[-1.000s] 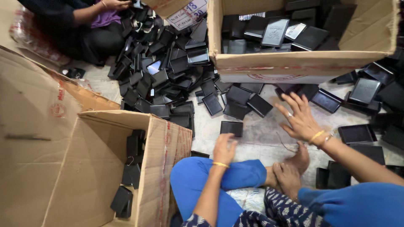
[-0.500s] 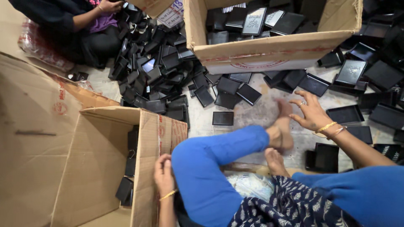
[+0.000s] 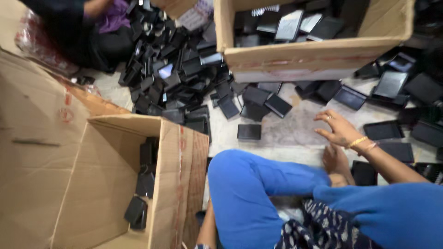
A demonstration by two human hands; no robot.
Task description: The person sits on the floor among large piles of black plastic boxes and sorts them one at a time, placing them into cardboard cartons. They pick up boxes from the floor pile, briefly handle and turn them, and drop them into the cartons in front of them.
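Your right hand (image 3: 339,129) hovers spread and empty over the floor while black cases wait to be sorted.

A few flat black cases (image 3: 143,184) already lie in the open cardboard box (image 3: 180,175) at your left knee, and a second carton (image 3: 314,55) ahead holds many more; judging by the big heap (image 3: 175,69) and the loose ones scattered about, most of the job is left. Your right fingers are splayed wide, grasping nothing, above bare floor, with a single black case (image 3: 249,132) lying apart to their left and a tray-like one (image 3: 384,130) just to their right. Your left forearm shows only at the bottom edge; the hand itself is out of view, so I can't tell its grip. Another person (image 3: 92,27) sits by the heap.
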